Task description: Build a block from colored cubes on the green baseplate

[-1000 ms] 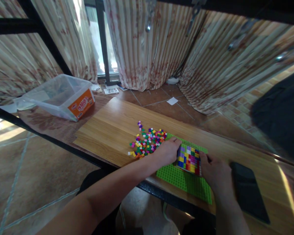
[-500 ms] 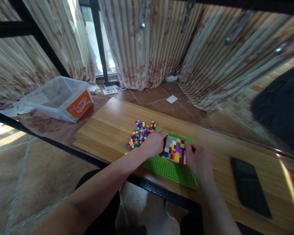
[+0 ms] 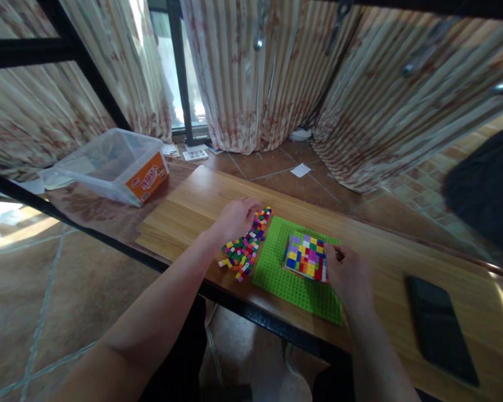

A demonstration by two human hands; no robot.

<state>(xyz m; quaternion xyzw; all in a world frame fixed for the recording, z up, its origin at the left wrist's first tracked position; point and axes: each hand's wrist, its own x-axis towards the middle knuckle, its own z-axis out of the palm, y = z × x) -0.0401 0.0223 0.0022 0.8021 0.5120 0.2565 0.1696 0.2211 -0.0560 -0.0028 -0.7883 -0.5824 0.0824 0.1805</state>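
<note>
A bright green studded baseplate (image 3: 276, 245) lies on the wooden table. On it rests a square panel of multicoloured toy bricks (image 3: 305, 257), its near edge looking slightly raised. My right hand (image 3: 349, 271) is at the panel's right edge, thumb and fingers closed against it. My left hand (image 3: 237, 219) hovers over the upper left of a pile of small loose bricks (image 3: 243, 251), left of the baseplate. Its fingers are loosely bent and slightly apart, with no brick visible in them. The hand covers part of the pile.
A black phone (image 3: 440, 329) lies on the wooden table (image 3: 184, 201) to the right. A clear plastic bin (image 3: 109, 167) with an orange label stands at the far left. A dark metal bar (image 3: 251, 315) runs along the near edge. Striped curtains (image 3: 251, 84) hang behind.
My left hand has left the panel's left edge and moved left to the loose bricks. My right hand stays at the panel's right edge. The view has shifted slightly.
</note>
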